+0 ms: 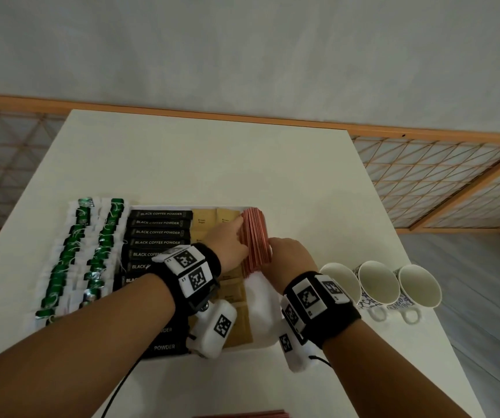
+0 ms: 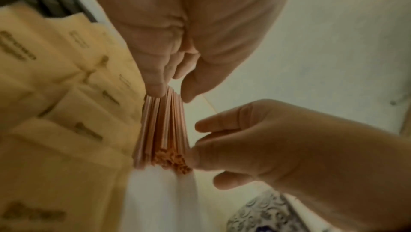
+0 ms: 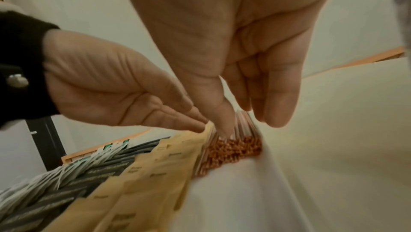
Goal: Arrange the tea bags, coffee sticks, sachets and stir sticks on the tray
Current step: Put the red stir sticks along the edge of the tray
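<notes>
Left hand (image 1: 227, 242): reaches forward over the tray (image 1: 262, 315), fingers straight and close together, laid flat against the left flank of the stir sticks (image 1: 254, 239); nothing is gripped. Right hand (image 1: 291, 257): palm down at the bundle's right flank, fingers extended, thumb tip touching the near ends of the sticks (seen best from the left wrist view); no curl around them. Stir sticks: copper-pink bundle, lying lengthwise in the tray's rightmost column, far half, pressed between the two hands. Sachets (image 1: 236, 292): tan, in overlapping rows just left of the sticks. Coffee sticks (image 1: 158, 232): black, stacked in a column left of the sachets. Tea bags (image 1: 76, 254): green-tagged, two columns at the far left. Three cups (image 1: 378, 285): on the table (image 1: 212, 164), right of the tray.
</notes>
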